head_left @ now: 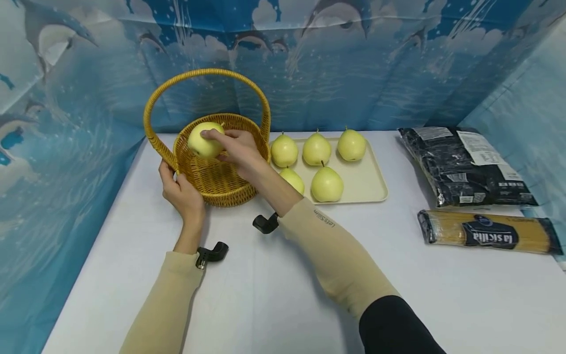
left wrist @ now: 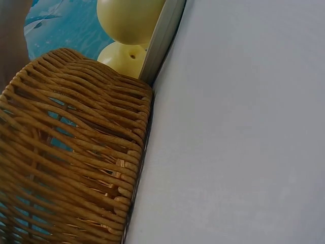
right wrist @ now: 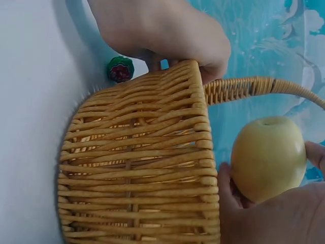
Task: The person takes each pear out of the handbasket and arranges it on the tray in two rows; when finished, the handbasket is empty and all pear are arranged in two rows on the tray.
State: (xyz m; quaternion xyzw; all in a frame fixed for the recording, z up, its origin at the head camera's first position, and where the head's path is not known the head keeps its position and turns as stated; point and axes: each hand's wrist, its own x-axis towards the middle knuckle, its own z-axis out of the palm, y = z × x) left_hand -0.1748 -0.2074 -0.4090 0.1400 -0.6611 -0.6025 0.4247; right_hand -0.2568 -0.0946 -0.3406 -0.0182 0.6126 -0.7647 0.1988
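Observation:
My right hand holds a pale yellow-green pear between thumb and fingers, above the mouth of a woven wicker basket. In the right wrist view the held pear is beside the basket's rim. The left hand grips the basket's left rim near the foot of its tall arched handle. Thumb and fingers of that left hand straddle the rim in the right wrist view. Only the weave of the basket and part of the pears show in the left wrist view.
Right of the basket, several more pears stand on a cream tray. A black plastic package and a pack of spaghetti lie at the right. A small green and dark red thing shows behind the basket in the right wrist view.

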